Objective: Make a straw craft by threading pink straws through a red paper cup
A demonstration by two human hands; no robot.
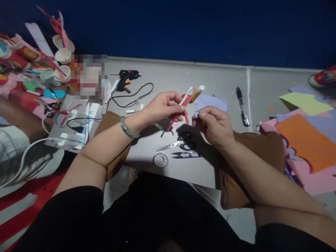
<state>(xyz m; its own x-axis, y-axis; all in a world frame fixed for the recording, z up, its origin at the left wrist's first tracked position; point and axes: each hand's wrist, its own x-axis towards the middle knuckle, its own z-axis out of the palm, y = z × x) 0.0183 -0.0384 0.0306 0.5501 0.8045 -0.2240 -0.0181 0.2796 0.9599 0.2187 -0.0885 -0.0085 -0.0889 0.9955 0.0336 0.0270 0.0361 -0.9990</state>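
Observation:
My left hand (169, 106), with a bracelet on its wrist, is closed around a bundle of slim pink and red sticks (186, 101), held at a slant above the table. A white-capped tube with a yellow band (198, 92) shows at the bundle's upper end; whether it is gripped too, I cannot tell. To the right, my right hand (214, 124) is pinched, its fingertips beside a light purple paper (211, 103). What sits in that pinch is too small to make out. Below the hands lie black-handled scissors (181, 142), purple thread snips (187, 155) and a white round disc (160, 160).
A black glue gun (126, 79) with a looping cord lies at the back left, near a power strip (90, 120). Cups of craft supplies (63, 56) crowd the far left, beside another person's arm (15, 112). A black pen (242, 106) and coloured paper (308, 140) lie right.

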